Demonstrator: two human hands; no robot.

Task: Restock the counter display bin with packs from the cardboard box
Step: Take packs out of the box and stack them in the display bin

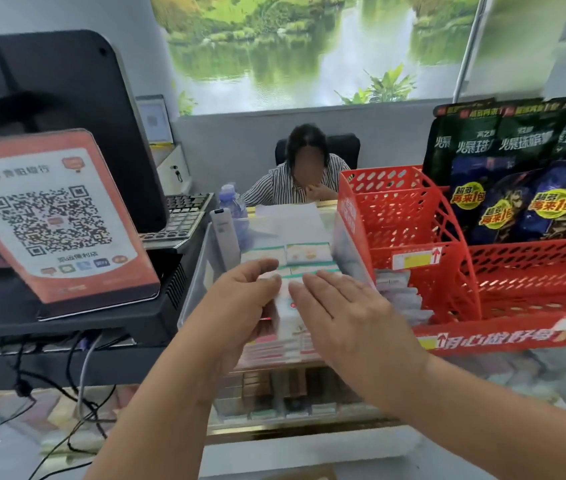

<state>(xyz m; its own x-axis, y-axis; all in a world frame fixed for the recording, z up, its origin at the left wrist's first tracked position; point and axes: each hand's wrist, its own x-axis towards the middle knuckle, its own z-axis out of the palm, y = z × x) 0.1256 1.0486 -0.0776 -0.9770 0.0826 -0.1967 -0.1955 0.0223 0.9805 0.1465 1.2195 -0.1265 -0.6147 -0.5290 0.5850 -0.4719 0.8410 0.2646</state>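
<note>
A clear plastic display bin (201,261) stands on the glass counter, with rows of small white-and-green packs (307,252) lying in it. Over the bin's front my left hand (240,310) grips a small stack of packs (288,320), thumb on top and fingers curled beneath. My right hand (347,313) lies flat with straight fingers against the right side of that stack. The cardboard box shows only as a brown sliver (295,474) at the bottom edge.
A red perforated rack (413,216) with dark snack bags (517,188) stands right of the bin. A QR-code stand (52,216), a black monitor (77,109) and cables are on the left. A person sits behind the counter (305,168).
</note>
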